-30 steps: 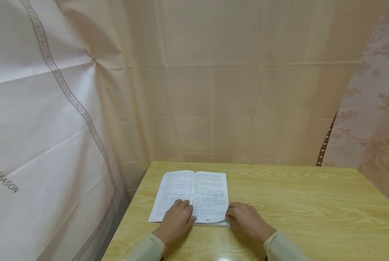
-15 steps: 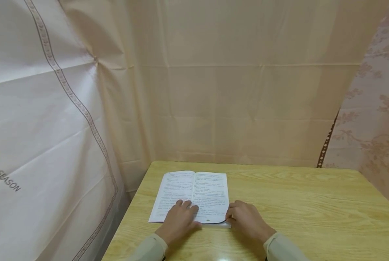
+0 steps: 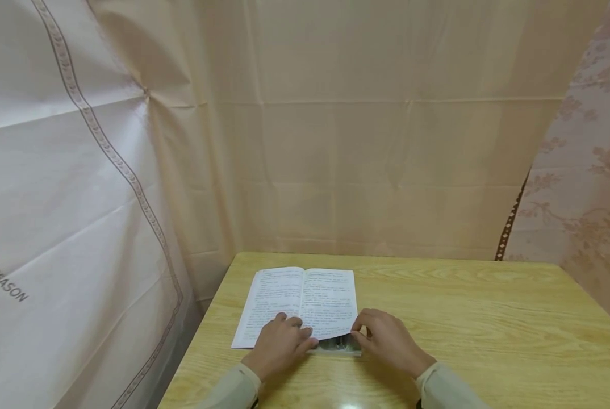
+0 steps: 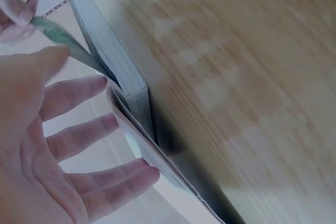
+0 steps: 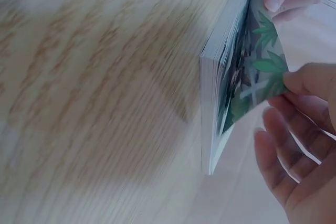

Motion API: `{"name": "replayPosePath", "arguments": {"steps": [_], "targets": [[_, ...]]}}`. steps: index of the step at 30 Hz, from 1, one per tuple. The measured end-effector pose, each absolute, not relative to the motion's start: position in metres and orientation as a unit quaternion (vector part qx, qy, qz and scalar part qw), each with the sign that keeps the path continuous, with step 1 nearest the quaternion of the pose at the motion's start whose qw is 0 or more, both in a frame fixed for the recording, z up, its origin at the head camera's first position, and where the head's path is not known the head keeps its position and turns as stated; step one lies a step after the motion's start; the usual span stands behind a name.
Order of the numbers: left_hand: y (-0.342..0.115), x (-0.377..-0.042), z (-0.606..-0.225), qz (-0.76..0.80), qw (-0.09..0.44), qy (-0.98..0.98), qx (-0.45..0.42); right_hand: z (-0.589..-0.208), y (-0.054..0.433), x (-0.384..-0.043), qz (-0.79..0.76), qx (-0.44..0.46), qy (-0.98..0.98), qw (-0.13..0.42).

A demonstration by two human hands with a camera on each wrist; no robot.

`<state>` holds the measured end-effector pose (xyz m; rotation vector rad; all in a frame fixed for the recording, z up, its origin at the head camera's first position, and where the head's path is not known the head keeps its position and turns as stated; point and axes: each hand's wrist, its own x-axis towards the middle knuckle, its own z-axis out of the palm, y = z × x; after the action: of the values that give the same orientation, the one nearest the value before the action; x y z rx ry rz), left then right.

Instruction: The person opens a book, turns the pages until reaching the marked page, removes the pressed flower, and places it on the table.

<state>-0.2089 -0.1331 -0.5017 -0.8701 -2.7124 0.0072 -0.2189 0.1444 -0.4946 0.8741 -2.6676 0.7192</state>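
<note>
An open book (image 3: 274,298) with printed text lies flat on the wooden table. My left hand (image 3: 280,342) rests across the lower part of the left page by the spine, its fingers spread and touching the paper. At the lower right corner of the right-hand page (image 3: 330,301), my right hand (image 3: 387,341) pinches the leaf between thumb and forefinger and holds it raised. Green leaf artwork shows on the lifted leaf's underside (image 5: 268,61) in the right wrist view. Beneath it, a dark picture page (image 3: 335,343) is partly exposed. The thick page block (image 5: 212,87) stays down on the table.
The yellow wood-grain table (image 3: 479,318) extends to the right of the book. A beige cloth (image 3: 366,170) hangs behind it, with a white printed cloth (image 3: 70,255) on the left and a floral one (image 3: 586,199) on the right.
The right page's lower corner has risen in my right hand's pinch, uncovering the dark picture below. My left hand has shifted slightly right, and its fingers have spread.
</note>
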Motion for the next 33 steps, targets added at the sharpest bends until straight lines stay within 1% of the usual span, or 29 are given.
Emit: {"name": "replayPosePath", "arguments": {"steps": [5, 8, 10, 12, 15, 20, 25, 28, 31, 33], "targets": [[-0.130, -0.209, -0.500, 0.002, 0.140, -0.941, -0.307, -0.495, 0.143, -0.217, 0.262, 0.302, -0.902, 0.164], [-0.131, -0.208, -0.501, -0.005, 0.153, -0.941, -0.301, -0.496, 0.142, -0.217, 0.283, 0.304, -0.890, 0.187], [-0.132, -0.209, -0.501, -0.017, 0.161, -0.942, -0.294, -0.496, 0.142, -0.217, 0.292, 0.297, -0.888, 0.193], [-0.133, -0.209, -0.501, -0.026, 0.171, -0.944, -0.280, -0.496, 0.143, -0.217, 0.291, 0.286, -0.894, 0.186], [-0.136, -0.210, -0.500, -0.035, 0.189, -0.950, -0.245, -0.498, 0.144, -0.217, 0.276, 0.274, -0.908, 0.153], [-0.139, -0.214, -0.495, -0.045, 0.239, -0.948, -0.205, -0.505, 0.146, -0.216, 0.223, 0.295, -0.922, 0.112], [-0.141, -0.217, -0.493, -0.023, 0.285, -0.935, -0.210, -0.513, 0.149, -0.215, 0.188, 0.328, -0.920, 0.108], [-0.143, -0.217, -0.493, -0.017, 0.292, -0.932, -0.212, -0.515, 0.150, -0.216, 0.181, 0.335, -0.918, 0.109], [-0.144, -0.216, -0.493, -0.026, 0.285, -0.934, -0.213, -0.513, 0.151, -0.217, 0.183, 0.338, -0.917, 0.105], [-0.145, -0.217, -0.494, -0.027, 0.289, -0.930, -0.225, -0.512, 0.152, -0.217, 0.186, 0.340, -0.917, 0.101]]}}
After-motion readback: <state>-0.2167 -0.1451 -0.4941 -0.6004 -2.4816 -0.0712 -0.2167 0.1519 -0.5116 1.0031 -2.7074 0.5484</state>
